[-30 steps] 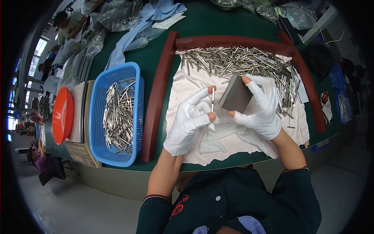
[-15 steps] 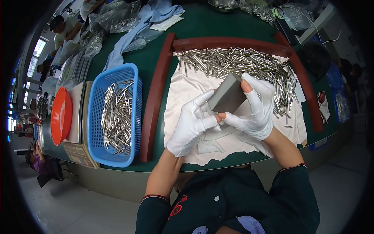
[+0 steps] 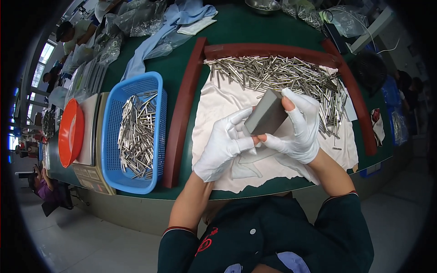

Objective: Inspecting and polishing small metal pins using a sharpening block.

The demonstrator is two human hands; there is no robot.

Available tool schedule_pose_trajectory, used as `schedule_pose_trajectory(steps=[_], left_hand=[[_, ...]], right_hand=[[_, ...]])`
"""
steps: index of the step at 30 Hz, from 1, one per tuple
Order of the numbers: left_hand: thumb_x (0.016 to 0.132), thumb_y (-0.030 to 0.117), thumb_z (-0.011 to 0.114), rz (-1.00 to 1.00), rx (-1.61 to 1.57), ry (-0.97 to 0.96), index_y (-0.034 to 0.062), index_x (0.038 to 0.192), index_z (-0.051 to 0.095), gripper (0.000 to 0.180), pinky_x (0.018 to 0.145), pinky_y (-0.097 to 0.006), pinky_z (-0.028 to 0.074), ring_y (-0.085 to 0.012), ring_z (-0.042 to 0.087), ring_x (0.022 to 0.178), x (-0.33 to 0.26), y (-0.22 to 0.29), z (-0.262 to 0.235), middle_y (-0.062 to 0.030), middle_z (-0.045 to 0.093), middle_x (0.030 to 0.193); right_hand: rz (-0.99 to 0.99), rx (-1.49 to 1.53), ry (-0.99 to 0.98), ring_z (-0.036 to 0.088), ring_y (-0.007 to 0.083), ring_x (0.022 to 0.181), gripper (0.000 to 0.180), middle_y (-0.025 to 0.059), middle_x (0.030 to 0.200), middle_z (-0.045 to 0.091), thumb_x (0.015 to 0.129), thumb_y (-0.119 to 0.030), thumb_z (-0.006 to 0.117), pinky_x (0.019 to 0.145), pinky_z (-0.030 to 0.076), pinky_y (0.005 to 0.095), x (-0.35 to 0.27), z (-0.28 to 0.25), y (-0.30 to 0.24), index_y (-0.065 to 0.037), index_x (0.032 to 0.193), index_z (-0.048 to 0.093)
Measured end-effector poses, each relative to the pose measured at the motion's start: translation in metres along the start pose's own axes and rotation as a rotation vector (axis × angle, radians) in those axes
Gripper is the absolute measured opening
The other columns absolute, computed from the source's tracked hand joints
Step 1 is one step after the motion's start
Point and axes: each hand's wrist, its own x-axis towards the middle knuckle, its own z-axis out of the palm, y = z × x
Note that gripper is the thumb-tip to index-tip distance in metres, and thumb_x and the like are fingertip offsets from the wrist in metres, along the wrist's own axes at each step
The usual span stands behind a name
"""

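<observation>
A grey rectangular block (image 3: pixel 268 113) is held tilted above the cream cloth (image 3: pixel 218 102), between my two hands. My left hand (image 3: pixel 222 148), in a white glove with bare fingertips, grips the block's left lower side. On its right, my right hand (image 3: pixel 298 125), gloved the same way, has the thumb and fingers closed around the block's upper and lower edges. Both hands come close together at the block's bottom corner. Beyond them, many loose shiny metal pins (image 3: pixel 277 73) lie heaped along the far and right parts of the cloth.
A dark red frame (image 3: pixel 184 109) borders the cloth on three sides. To its left stands a blue plastic basket (image 3: pixel 109 136) of metal pins, then a scale (image 3: pixel 91 177) with an orange bowl (image 3: pixel 72 132). Blue fabric (image 3: pixel 136 59) and plastic bags lie farther back. Other people sit at far left.
The block has turned slightly in my hands, showing more of its left narrow side. Both hands keep nearly the same place and grip.
</observation>
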Motion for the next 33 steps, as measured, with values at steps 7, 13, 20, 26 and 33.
schedule_pose_trajectory(steps=[7,13,20,26,33], left_hand=[[0.081,-0.004,0.07,0.013,0.04,-0.039,-0.0083,0.14,0.038,0.068,0.067,-0.024,0.055,-0.0144,0.067,0.084,0.001,-0.001,-0.001,-0.0076,0.065,0.088],[0.081,-0.003,0.07,0.048,0.031,-0.023,-0.0079,0.139,0.04,0.066,0.068,-0.023,0.054,-0.014,0.066,0.083,0.001,-0.001,0.0,-0.0074,0.064,0.086],[0.08,-0.002,0.072,0.03,0.025,-0.067,-0.0058,0.139,0.042,0.066,0.072,-0.024,0.054,-0.015,0.066,0.089,-0.001,-0.001,-0.004,-0.0086,0.065,0.105],[0.081,-0.002,0.071,0.032,0.059,-0.038,-0.0048,0.142,0.038,0.069,0.069,-0.025,0.054,-0.016,0.067,0.083,-0.002,-0.001,-0.011,-0.0064,0.064,0.081],[0.078,0.005,0.074,0.076,-0.079,0.009,-0.004,0.142,0.04,0.073,0.063,-0.022,0.049,-0.013,0.063,0.065,-0.001,0.0,-0.008,-0.0084,0.066,0.078]], right_hand=[[0.0,-0.002,-0.017,0.05,0.0304,0.108,0.095,0.0163,0.13,0.049,0.063,-0.037,0.087,0.089,0.041,0.0415,-0.003,0.0,0.0,-0.006,0.14,0.041],[-0.036,0.015,0.058,0.06,0.0302,0.09,0.09,0.019,0.119,0.055,0.061,-0.036,0.086,0.069,0.048,0.0403,0.001,0.0,0.0,-0.006,0.136,0.046],[-0.023,0.003,0.018,0.051,0.0298,0.107,0.096,0.0154,0.127,0.048,0.063,-0.037,0.088,0.088,0.043,0.0414,-0.009,-0.001,0.001,-0.008,0.14,0.038],[-0.074,0.043,0.069,0.061,0.0307,0.087,0.086,0.0187,0.12,0.056,0.062,-0.033,0.084,0.067,0.049,0.0399,-0.001,-0.004,0.009,-0.007,0.135,0.047],[0.014,-0.045,0.024,0.05,0.0303,0.109,0.093,0.0159,0.13,0.049,0.063,-0.032,0.086,0.092,0.04,0.0415,-0.007,-0.005,0.008,-0.008,0.14,0.04]])
